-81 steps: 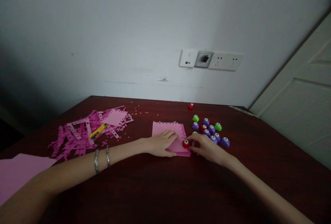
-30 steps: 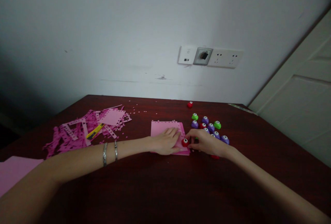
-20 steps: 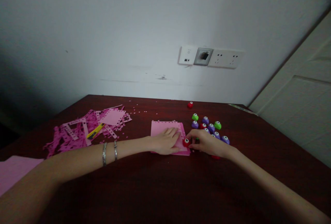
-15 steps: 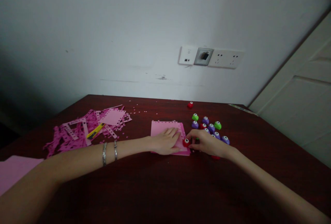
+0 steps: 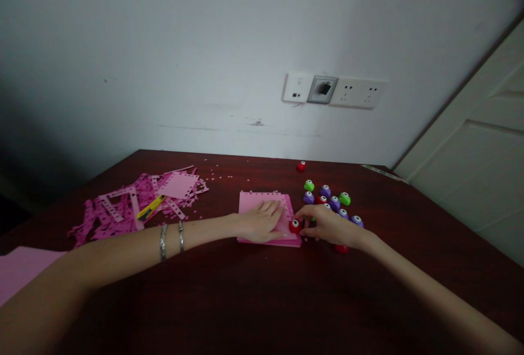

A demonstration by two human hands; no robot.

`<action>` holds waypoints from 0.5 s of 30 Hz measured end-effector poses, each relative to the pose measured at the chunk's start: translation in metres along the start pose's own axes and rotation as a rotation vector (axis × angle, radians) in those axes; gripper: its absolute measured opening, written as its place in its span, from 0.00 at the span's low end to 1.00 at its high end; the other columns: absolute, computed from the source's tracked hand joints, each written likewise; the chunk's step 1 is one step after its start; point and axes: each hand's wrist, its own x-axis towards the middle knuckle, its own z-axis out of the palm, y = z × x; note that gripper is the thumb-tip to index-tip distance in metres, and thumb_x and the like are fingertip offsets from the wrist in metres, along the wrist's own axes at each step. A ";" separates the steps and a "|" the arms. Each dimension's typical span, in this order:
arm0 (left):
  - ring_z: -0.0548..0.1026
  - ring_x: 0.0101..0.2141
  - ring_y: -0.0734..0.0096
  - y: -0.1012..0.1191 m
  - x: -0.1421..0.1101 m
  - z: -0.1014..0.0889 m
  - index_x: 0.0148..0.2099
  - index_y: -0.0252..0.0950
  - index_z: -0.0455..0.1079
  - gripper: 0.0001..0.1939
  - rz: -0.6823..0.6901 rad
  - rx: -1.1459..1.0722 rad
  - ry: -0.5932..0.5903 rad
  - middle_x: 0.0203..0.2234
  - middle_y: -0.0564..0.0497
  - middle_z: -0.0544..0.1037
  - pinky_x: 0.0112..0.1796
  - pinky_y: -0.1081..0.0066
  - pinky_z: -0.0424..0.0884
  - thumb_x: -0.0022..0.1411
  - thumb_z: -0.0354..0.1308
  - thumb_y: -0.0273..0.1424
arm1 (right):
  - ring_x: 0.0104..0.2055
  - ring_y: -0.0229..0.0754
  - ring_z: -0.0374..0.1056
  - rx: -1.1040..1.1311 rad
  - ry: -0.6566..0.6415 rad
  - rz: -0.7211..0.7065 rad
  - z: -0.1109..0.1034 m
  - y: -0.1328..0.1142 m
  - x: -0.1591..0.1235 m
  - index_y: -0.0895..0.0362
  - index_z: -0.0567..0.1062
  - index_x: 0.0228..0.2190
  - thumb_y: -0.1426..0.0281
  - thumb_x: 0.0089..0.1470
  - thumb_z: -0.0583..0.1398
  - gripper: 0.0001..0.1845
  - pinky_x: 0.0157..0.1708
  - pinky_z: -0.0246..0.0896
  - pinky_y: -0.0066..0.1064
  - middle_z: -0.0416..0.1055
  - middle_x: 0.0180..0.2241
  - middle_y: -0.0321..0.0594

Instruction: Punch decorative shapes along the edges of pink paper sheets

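Left hand [image 5: 262,223]: laid flat on the pink stack [image 5: 250,201], palm down, fingers slightly apart, gripping nothing. Two bracelets [image 5: 181,236] on that forearm. Right hand [image 5: 329,226]: thumb and index finger clamped on the red punch [image 5: 295,227], which sits at the stack's right edge, toward its near corner.

Stack: sheets not quite squared, a darker pink layer showing past the right side; small marks run in a row along the far edge.

Right of stack: a group of purple punches [image 5: 334,203] and green punches [image 5: 344,199], with a second red punch [image 5: 322,200] among them; right hand hides part of the group. A third red punch [image 5: 341,248] lies under the right wrist. Beyond stack, slightly right: a lone red punch [image 5: 301,166].

Left of stack, well apart: a heap of pink scraps [image 5: 143,185], a yellow cutter [image 5: 150,207] and a pale card [image 5: 180,185] resting on it. Farther left and nearer: a large pink sheet [image 5: 27,268], cut off by the view
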 end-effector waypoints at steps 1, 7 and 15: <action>0.39 0.62 0.50 0.000 0.000 0.001 0.65 0.25 0.38 0.44 -0.001 -0.004 -0.007 0.63 0.33 0.41 0.57 0.54 0.43 0.60 0.31 0.56 | 0.21 0.35 0.66 -0.007 0.006 -0.005 0.001 0.000 0.001 0.61 0.73 0.38 0.75 0.49 0.58 0.12 0.20 0.60 0.24 0.71 0.25 0.38; 0.38 0.62 0.49 -0.002 0.003 0.004 0.65 0.23 0.38 0.45 0.008 -0.030 -0.017 0.63 0.32 0.40 0.57 0.52 0.42 0.60 0.30 0.56 | 0.22 0.37 0.68 0.004 0.007 -0.075 0.003 0.001 0.004 0.61 0.74 0.35 0.73 0.50 0.58 0.09 0.20 0.61 0.25 0.71 0.24 0.38; 0.40 0.62 0.49 0.002 0.001 0.000 0.64 0.24 0.42 0.41 0.024 0.021 0.043 0.62 0.33 0.44 0.57 0.53 0.44 0.62 0.32 0.54 | 0.24 0.37 0.68 -0.007 0.039 -0.037 0.000 0.000 0.001 0.61 0.73 0.38 0.73 0.49 0.60 0.12 0.22 0.64 0.26 0.72 0.27 0.39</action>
